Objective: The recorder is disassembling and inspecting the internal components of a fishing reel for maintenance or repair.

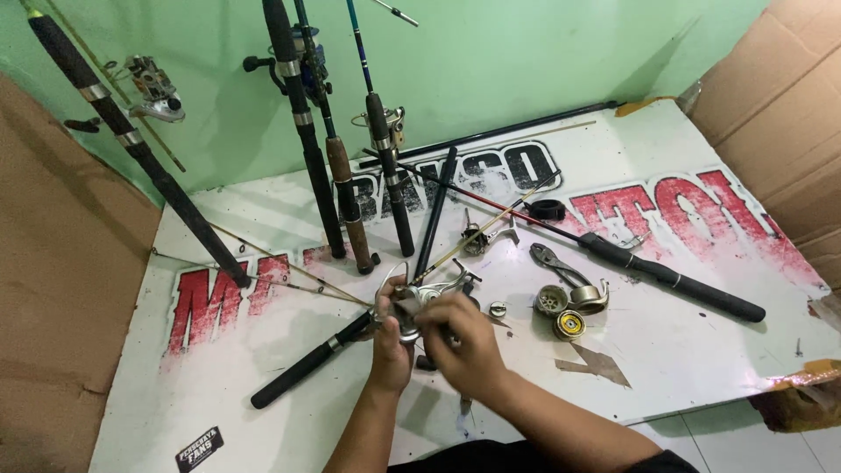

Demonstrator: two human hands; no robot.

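— What's in the hands?

— A silver fishing reel (pixel 412 308), still mounted on a rod (pixel 308 366) whose black handle points toward the worktop's near left corner. The left hand (pixel 390 350) is clasped around the reel's underside; the right hand (pixel 462 337) is curled over its top, fingers pinching a small part I cannot make out. All of this sits just above the worktop's near edge, about midway along.

— How should that be handled?

— My judgement: keep the left hand firm so the body cannot twist, and turn small fittings slowly over the board, so anything dropped lands in sight.

— What lies beside it?

— To the right, pliers (pixel 557 262), a grey spool (pixel 552 300) and a yellow-faced spool (pixel 568 324), close together. Another rod (pixel 670 278) with a black grip lies toward the right edge.

— And the room?

— The worktop (pixel 701 350) is a white painted board with worn red and black lettering. More rods (pixel 302 123) lean against a pale green wall (pixel 526 61) at its far edge; brown cardboard (pixel 61 289) flanks both sides.
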